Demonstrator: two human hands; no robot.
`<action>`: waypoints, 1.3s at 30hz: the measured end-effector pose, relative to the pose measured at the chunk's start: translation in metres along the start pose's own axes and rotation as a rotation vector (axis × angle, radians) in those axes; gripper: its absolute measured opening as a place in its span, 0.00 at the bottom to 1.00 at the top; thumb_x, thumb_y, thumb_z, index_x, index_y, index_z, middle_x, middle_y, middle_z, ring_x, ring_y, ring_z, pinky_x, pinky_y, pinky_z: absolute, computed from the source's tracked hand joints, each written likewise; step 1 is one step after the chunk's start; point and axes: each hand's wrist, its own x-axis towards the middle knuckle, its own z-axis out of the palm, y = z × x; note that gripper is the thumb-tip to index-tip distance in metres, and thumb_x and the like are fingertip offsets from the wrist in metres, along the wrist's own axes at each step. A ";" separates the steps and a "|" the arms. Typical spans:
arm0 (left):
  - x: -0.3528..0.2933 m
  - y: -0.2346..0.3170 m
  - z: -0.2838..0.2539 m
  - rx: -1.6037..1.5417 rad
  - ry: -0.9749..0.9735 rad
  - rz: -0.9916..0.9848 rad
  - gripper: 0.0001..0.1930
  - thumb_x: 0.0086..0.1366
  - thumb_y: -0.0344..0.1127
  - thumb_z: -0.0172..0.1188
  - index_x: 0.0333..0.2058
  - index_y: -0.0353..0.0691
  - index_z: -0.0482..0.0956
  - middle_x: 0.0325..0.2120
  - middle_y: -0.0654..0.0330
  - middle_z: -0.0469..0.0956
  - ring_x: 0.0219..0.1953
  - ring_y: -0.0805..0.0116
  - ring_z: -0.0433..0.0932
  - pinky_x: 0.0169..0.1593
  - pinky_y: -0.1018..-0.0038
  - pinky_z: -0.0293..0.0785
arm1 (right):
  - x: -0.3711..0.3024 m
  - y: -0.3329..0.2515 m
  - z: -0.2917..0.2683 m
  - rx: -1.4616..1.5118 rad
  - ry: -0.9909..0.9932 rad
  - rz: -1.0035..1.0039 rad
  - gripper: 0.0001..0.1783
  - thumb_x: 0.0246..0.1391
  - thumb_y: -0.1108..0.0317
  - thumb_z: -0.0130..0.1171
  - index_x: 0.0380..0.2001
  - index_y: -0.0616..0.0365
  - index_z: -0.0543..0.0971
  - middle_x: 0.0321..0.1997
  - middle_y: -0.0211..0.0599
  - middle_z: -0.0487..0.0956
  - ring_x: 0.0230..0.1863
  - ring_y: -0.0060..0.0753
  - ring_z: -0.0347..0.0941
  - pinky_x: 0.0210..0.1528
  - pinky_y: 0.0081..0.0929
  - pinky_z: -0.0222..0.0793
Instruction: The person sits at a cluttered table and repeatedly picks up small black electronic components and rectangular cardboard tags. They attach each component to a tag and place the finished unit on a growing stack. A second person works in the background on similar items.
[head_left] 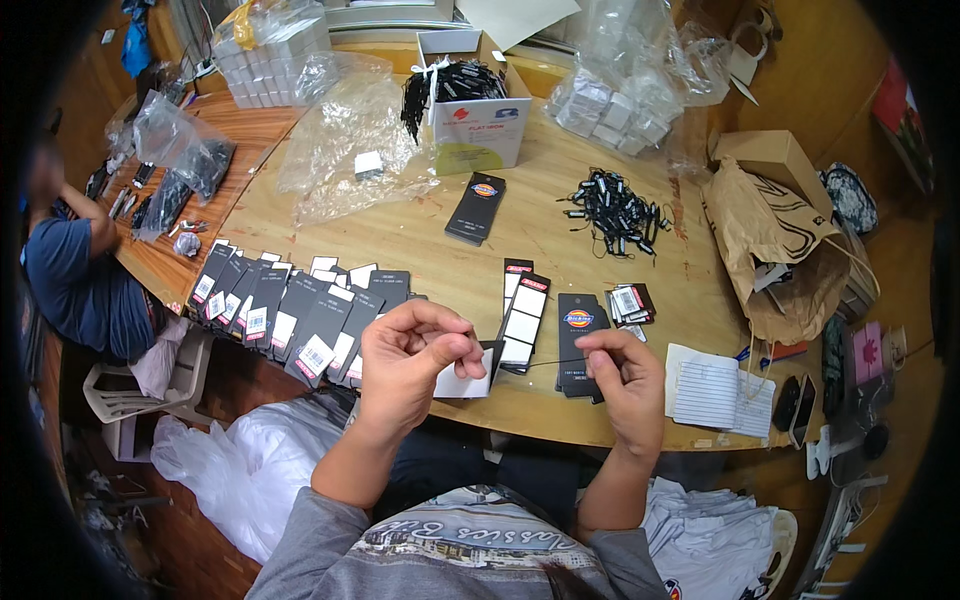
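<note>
My left hand (pixel 408 365) is raised over the table's near edge, thumb and fingertips pinched together; what they hold is too small to make out. Just beside and below those fingers is a white card with a dark edge (pixel 468 382), partly covered by the hand. To the right, my right hand (pixel 626 385) has its thumb and forefinger closed on a thin black string (pixel 545 362), which stretches leftward toward the card. Under that string lie a stack of black hang tags (pixel 577 335) and strips of white stickers (pixel 525 325).
Fanned black tags with barcode stickers (pixel 270 305) cover the left front. Farther back are a box of black strings (pixel 478 130), a string heap (pixel 618 212) and plastic bags (pixel 340 150). A paper bag (pixel 765 240) and notebook (pixel 715 395) stand right. Another person (pixel 85 260) sits left.
</note>
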 end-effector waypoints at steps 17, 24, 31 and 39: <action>0.002 -0.001 0.011 -0.139 -0.066 0.126 0.05 0.52 0.21 0.51 0.29 0.30 0.71 0.26 0.52 0.71 0.24 0.67 0.73 0.25 0.79 0.69 | -0.001 0.035 0.032 -0.258 -0.312 -0.076 0.08 0.36 0.76 0.57 0.26 0.64 0.76 0.15 0.32 0.67 0.18 0.19 0.61 0.22 0.16 0.57; 0.002 0.007 0.002 0.091 -0.028 0.138 0.06 0.51 0.20 0.51 0.30 0.31 0.73 0.27 0.55 0.69 0.24 0.73 0.70 0.25 0.84 0.65 | 0.001 0.006 0.016 -0.152 -0.158 -0.072 0.09 0.36 0.82 0.55 0.26 0.65 0.76 0.27 0.37 0.74 0.29 0.28 0.70 0.33 0.18 0.62; 0.000 0.005 0.012 0.250 -0.123 0.054 0.09 0.49 0.19 0.54 0.31 0.31 0.73 0.28 0.58 0.71 0.28 0.77 0.71 0.30 0.85 0.68 | 0.000 -0.017 0.011 0.165 -0.097 -0.010 0.08 0.38 0.82 0.56 0.27 0.68 0.74 0.25 0.37 0.74 0.28 0.24 0.71 0.31 0.17 0.66; -0.003 0.000 0.025 0.323 -0.163 -0.033 0.13 0.48 0.21 0.57 0.35 0.32 0.69 0.27 0.61 0.73 0.29 0.79 0.72 0.30 0.86 0.66 | 0.004 -0.016 0.008 0.392 -0.204 0.045 0.09 0.39 0.77 0.57 0.28 0.68 0.73 0.26 0.40 0.75 0.24 0.26 0.72 0.29 0.17 0.69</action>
